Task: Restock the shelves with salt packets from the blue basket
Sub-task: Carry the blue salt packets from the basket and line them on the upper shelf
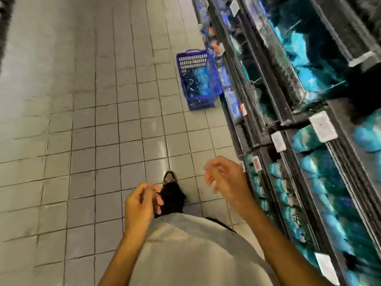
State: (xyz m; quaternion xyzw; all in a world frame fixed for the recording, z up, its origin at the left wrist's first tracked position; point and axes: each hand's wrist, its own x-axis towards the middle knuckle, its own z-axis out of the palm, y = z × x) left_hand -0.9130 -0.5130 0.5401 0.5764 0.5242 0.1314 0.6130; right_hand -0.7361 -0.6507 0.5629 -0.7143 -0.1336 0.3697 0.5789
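A blue plastic basket (190, 58) stands on the tiled floor ahead, close against the shelf base, with blue salt packets (201, 81) inside it. Dark shelves (274, 112) run along the right, stocked with teal and blue packets (321, 174). My left hand (142, 200) hangs in front of my waist with loosely curled fingers and holds nothing. My right hand (222, 177) is raised a little further forward, near the lower shelf edge, fingers relaxed and empty. The frame is motion-blurred.
Grey floor tiles (103, 131) fill the aisle to the left of the basket. White price tags (322, 125) sit on the shelf rails. My foot in a dark shoe (170, 178) is stepping forward between my hands.
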